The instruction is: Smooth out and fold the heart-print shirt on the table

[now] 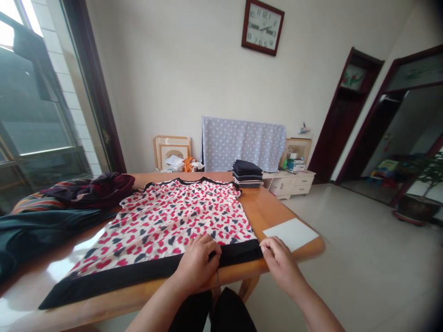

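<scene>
My left hand [197,263] pinches the black hem [138,278] of the heart-print T-shirt [173,221], spread flat on the wooden table [277,207] with that hem toward me for easy reach, while my right hand [282,265] sits at the hem's end (gripping or just touching, I can't quite tell).

A white T-shirt [173,221] with red and dark hearts lies flat, black hem nearest, collar farthest.
</scene>
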### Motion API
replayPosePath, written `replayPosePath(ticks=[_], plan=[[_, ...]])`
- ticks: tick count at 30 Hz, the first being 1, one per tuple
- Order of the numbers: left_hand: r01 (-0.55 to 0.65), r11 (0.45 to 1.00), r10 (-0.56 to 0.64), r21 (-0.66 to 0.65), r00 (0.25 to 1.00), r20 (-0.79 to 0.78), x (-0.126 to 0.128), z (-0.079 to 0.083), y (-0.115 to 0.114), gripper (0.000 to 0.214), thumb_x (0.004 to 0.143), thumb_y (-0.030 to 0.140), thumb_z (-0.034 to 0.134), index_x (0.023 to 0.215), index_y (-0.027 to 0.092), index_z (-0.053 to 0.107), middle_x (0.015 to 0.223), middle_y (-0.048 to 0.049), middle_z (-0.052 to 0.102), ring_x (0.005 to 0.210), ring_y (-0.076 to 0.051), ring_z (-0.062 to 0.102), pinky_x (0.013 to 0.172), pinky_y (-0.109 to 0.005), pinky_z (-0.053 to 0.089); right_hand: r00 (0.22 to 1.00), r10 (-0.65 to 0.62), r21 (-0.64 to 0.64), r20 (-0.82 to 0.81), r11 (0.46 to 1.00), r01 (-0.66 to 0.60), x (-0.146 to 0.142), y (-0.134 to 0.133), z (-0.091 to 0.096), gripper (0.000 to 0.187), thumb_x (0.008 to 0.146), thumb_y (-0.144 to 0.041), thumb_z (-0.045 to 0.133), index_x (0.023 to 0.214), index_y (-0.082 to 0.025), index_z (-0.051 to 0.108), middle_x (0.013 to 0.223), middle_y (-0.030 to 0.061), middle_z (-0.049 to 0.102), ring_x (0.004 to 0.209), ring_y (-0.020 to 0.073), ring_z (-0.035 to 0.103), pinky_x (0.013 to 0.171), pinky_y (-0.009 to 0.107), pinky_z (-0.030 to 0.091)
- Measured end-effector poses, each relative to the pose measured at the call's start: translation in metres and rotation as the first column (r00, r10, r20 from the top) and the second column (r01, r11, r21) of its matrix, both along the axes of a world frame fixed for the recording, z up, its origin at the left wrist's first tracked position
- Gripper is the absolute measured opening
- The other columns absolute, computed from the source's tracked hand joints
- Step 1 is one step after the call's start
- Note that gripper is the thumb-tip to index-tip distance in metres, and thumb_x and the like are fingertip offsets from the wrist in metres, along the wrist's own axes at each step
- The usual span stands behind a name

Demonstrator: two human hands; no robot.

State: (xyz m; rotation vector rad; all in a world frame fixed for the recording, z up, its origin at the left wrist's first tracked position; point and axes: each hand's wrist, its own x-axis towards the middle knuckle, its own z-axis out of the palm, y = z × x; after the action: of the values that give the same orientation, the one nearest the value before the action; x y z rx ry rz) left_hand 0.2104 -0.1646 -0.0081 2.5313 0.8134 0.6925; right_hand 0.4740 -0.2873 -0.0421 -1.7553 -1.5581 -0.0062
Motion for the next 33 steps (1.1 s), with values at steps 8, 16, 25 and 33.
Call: replayPosePath(ticks=[8,16,25,33], plan=[[-0.012,1.000,0.013,0.004,0.999,-0.052,0.000,0.002,-0.002,0.014,0.087,0.026,0.055,0.088,0.027,0.069,0.088,-0.0027,0.065,0.087,-0.021,0.059,0.081,-0.033,0.041,0.983,0.006,-0.113,0.185,0.993,0.015,0.003,-0.010,0.007,0.015,0.090,-0.017,0.045,0.085,-0.023,0.057,0.097,0.0038,0.062,0.094,0.0209,0.055,0.086,0.035,0.041],[0.024,0.999,-0.022,0.026,0.996,-0.092,0.001,0.005,-0.005,0.015,0.087,0.024,0.053,0.081,0.024,0.067,0.081,-0.0026,0.064,0.083,-0.019,0.057,0.077,-0.030,0.038,0.995,-0.050,-0.072,0.085,0.996,0.056,0.000,0.000,0.020,0.015,0.091,-0.023,0.047,0.079,-0.024,0.057,0.089,0.0018,0.063,0.090,0.0195,0.057,0.078,0.030,0.040],[0.018,1.000,-0.018,0.001,0.998,-0.060,0.000,-0.001,-0.002,0.015,0.083,0.019,0.053,0.079,0.024,0.067,0.080,-0.0013,0.063,0.080,-0.017,0.056,0.073,-0.027,0.037,0.946,-0.295,-0.256,0.134,0.912,0.320,-0.005,0.014,0.008,0.025,0.090,-0.042,0.052,0.073,-0.023,0.054,0.077,0.0010,0.061,0.073,0.0177,0.057,0.062,0.029,0.029],[0.042,0.998,-0.044,-0.038,0.998,-0.045,-0.001,-0.004,0.002,0.014,0.081,0.018,0.054,0.080,0.024,0.067,0.079,-0.0007,0.063,0.079,-0.017,0.055,0.072,-0.027,0.036,0.952,-0.305,-0.315,-0.017,0.905,0.284,-0.005,0.008,0.017,0.029,0.090,-0.040,0.045,0.068,-0.022,0.049,0.068,-0.0017,0.061,0.067,0.0155,0.056,0.059,0.027,0.028]])
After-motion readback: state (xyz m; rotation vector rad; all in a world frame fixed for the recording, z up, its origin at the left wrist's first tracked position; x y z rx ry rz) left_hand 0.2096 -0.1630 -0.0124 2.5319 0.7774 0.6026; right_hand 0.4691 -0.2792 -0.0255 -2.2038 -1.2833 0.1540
